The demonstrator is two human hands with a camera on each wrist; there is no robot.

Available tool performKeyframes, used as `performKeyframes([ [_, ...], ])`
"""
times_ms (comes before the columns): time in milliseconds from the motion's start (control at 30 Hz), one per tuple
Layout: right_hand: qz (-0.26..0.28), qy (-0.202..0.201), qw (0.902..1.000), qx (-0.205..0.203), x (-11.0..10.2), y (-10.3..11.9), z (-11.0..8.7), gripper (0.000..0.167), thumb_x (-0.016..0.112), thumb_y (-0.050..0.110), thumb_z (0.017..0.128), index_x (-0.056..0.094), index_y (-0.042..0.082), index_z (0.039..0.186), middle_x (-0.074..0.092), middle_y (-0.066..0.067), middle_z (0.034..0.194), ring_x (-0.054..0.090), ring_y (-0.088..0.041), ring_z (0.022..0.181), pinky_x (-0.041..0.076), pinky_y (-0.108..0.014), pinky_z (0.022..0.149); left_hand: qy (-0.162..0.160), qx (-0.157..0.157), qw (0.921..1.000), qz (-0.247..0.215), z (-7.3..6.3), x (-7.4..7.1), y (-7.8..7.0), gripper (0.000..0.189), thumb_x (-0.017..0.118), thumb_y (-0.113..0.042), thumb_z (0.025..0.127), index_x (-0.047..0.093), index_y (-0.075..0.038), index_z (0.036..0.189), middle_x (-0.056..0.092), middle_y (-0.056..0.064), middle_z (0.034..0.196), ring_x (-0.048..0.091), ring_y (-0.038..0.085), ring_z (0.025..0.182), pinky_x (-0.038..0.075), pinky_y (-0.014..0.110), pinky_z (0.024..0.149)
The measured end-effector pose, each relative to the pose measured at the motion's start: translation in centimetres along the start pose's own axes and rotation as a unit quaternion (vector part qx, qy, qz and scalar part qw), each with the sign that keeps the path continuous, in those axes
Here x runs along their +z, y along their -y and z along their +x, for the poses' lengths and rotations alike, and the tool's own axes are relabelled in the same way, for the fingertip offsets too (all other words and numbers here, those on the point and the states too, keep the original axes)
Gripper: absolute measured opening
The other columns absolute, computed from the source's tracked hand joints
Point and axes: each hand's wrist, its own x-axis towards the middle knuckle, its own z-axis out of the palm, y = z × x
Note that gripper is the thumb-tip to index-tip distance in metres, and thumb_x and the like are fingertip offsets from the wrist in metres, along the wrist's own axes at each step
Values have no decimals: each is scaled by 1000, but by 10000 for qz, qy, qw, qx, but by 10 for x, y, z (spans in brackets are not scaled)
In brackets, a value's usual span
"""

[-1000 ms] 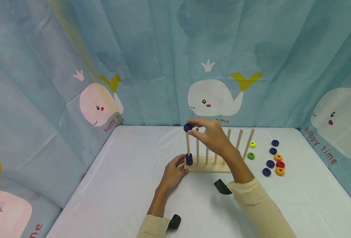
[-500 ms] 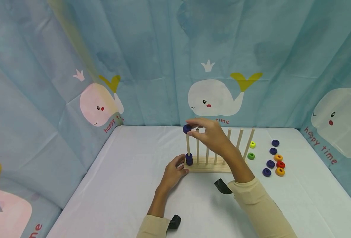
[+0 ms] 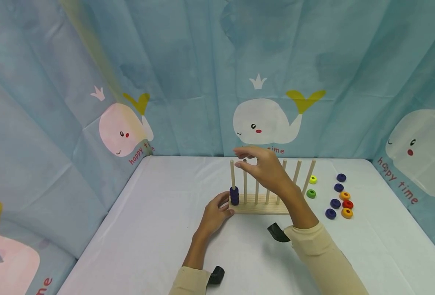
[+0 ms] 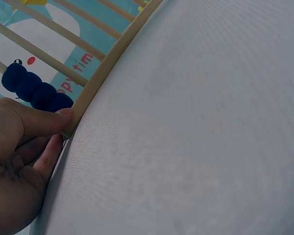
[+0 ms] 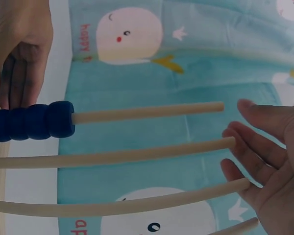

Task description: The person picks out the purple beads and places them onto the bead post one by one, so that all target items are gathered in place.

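A wooden bead stand (image 3: pixel 259 209) has a flat base and a row of upright pegs. On its leftmost peg (image 5: pixel 147 114) several dark blue beads (image 3: pixel 234 196) are stacked from the base up, the upper part of the peg bare. My left hand (image 3: pixel 214 214) holds the base's left end; in the left wrist view its thumb (image 4: pixel 44 121) lies on the base edge, just beside the stack. Raised at the peg tops, my right hand (image 3: pixel 265 170) has its thumb and fingers apart with nothing between them. It is just off the leftmost peg's tip in the right wrist view.
Loose beads lie on the white table (image 3: pixel 158 213) right of the stand: several blue (image 3: pixel 335 203), two orange (image 3: pixel 347 212), a red one (image 3: pixel 347 204), a green one (image 3: pixel 311 194) and a yellow one (image 3: pixel 313 179). A blue whale-print curtain (image 3: pixel 188 82) stands behind.
The blue bead my right hand pinched at the leftmost peg's tip has been let go and now tops the stack below. The right fingers have spread; the left hand stays put.
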Motion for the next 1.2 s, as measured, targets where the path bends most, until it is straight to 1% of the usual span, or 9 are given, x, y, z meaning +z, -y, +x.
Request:
performKeyframes([
  [133,-41,-173,9998,-71,-6,2,-4,37,82,12,93,75,10,130,78,-3,121,74,-19,109,62,-36,84,-7,12,10000,9,0,0,0,66,73,4,90,54,-6,153,54,17,157,53,34,146,53,34,116],
  [267,108,-325,9993,-137,-12,1,-8,37,83,10,93,75,10,129,78,-1,121,74,-18,109,63,-33,93,3,-31,10000,41,0,0,0,66,72,5,91,53,-4,153,54,18,157,53,34,146,54,30,114],
  [367,116,-441,9988,-166,-17,0,-12,37,83,9,93,75,11,129,77,0,123,74,-18,109,63,-32,93,5,-50,10000,18,0,1,-1,66,72,6,92,52,-4,154,54,18,157,54,33,145,55,29,112],
  [500,42,-618,9980,-143,-26,0,-19,38,83,8,92,76,12,129,77,1,122,73,-17,107,60,-24,87,6,-42,10000,12,1,1,-1,66,71,7,92,52,-4,154,54,18,157,53,33,146,55,28,112],
  [600,42,-743,9971,-148,-32,-1,-24,38,83,6,91,76,12,128,78,1,120,72,-17,105,59,-23,85,-7,-15,10000,39,1,1,-1,65,71,6,92,52,-4,154,54,18,157,53,34,146,54,28,113],
  [733,-3,-900,9958,-182,-40,-4,-32,37,83,5,91,76,9,127,78,-3,119,72,-19,104,59,-20,90,-15,14,10000,33,1,1,-1,65,72,5,92,53,-4,153,54,18,157,53,34,146,54,29,113],
  [867,-96,-1062,9943,-85,-46,-7,-40,36,83,4,91,77,8,126,78,-5,118,71,-19,103,55,-13,91,-12,13,10000,17,1,1,0,65,72,5,92,53,-4,154,54,18,157,53,33,146,54,28,113],
  [1067,-169,-1228,9922,146,-55,-11,-52,36,83,4,91,77,9,126,78,-3,117,70,-17,102,55,-13,92,-23,-15,10000,14,0,1,-1,66,73,4,92,53,-4,154,54,18,157,54,33,146,55,28,113],
  [1200,-217,-1329,9906,228,-61,-13,-59,37,82,3,91,77,10,127,79,-4,116,69,-15,103,54,-11,95,-25,-23,10000,-23,-1,0,0,66,73,5,91,53,-3,153,54,19,157,54,34,145,55,28,112],
])
